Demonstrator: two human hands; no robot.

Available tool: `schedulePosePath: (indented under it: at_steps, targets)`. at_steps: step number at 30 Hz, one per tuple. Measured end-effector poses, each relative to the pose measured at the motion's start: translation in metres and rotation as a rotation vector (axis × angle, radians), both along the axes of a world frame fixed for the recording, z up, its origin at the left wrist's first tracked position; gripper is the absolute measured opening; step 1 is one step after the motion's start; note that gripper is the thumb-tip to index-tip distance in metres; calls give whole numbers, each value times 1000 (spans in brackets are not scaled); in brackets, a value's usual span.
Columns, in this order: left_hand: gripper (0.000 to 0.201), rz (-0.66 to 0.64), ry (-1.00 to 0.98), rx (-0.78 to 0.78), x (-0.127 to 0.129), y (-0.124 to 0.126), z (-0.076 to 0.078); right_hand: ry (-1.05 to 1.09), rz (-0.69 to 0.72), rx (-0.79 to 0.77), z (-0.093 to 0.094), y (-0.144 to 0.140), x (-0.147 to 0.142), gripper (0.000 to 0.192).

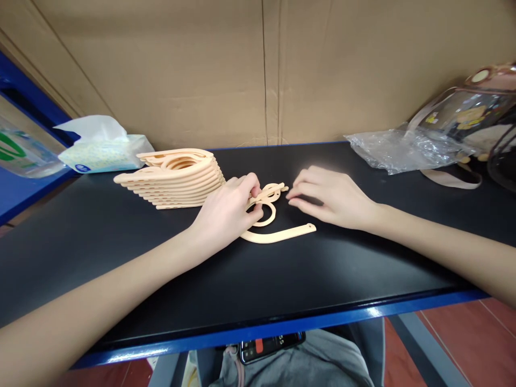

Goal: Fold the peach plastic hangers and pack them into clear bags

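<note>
Hands (229, 208) and pieces (278, 236) lie well behind table edge (290, 329).

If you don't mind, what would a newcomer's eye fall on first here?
Probably the stack of peach hanger-like pieces at left on the black tabletop. Then the left hand at centre, pinching loose peach parts, and the right hand, holding nothing visible, to their right.

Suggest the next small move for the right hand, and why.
Probably ease the right hand slightly left to steady the beige hanger: the left hand alone seems to be pinching it, while the right, curled just beside it, appears to hold nothing.
</note>
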State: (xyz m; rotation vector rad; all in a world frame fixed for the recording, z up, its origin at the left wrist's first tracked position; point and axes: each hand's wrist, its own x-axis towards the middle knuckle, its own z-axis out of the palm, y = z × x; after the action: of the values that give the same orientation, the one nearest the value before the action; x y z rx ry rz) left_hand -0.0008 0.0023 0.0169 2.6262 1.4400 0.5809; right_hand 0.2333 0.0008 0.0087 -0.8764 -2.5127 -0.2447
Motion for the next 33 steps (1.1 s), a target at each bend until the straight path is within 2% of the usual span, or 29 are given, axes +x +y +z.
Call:
schedulePosePath:
  at_steps: [6, 11, 14, 19, 21, 23, 25, 27, 30, 33]
  targets:
    - [18, 20, -8, -1, -2, 2, -1, 9, -71, -176, -5, 14, 5, 21]
    - [16, 37, 21, 13, -1, 1, 0, -79, -120, -39, 0, 13, 5, 18]
    - [16, 35, 37, 33, -2, 2, 0, -134, -150, -20, 2, 11, 5, 14]
    - [15, 11, 96, 118, -4, 5, -1, -80, -237, -180, 3, 7, 1, 15]
    - [15, 11, 169, 182, -4, 6, -1, 10, -253, -286, 4, 4, -1, 13]
    - [16, -10, 236, 262, -4, 5, -1, 117, -218, -369, 4, 2, -1, 19]
    - [16, -70, 238, 324, -4, 4, 1, 174, -178, -364, 4, 2, 0, 19]
    - [14, -168, 170, 324, -2, 1, 2, 141, -153, -263, 4, 4, 3, 19]
    - [8, -365, 80, 227, 0, -5, 2, -48, -66, -73, 8, 9, 11, 21]
    - [16, -506, 79, 127, 1, -7, 0, -194, -12, -15, 15, 11, 18, 17]
